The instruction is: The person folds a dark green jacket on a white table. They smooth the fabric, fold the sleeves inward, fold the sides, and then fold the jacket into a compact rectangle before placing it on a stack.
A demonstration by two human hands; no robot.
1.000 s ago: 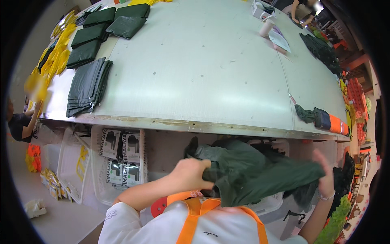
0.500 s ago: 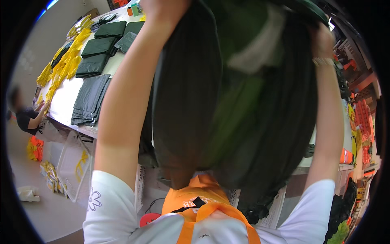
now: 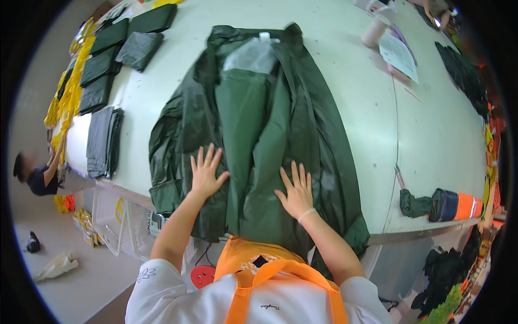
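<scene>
Resting palm-down on green jacket (image 3: 243, 124), left hand (image 3: 206, 177), right hand (image 3: 296, 195), splayed

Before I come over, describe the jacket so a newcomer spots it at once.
On the pale table, find the person's left hand and right hand, palms down. Beneath them is the dark green jacket. Unlike the folded green garments at left, it lies spread out, front open.
</scene>
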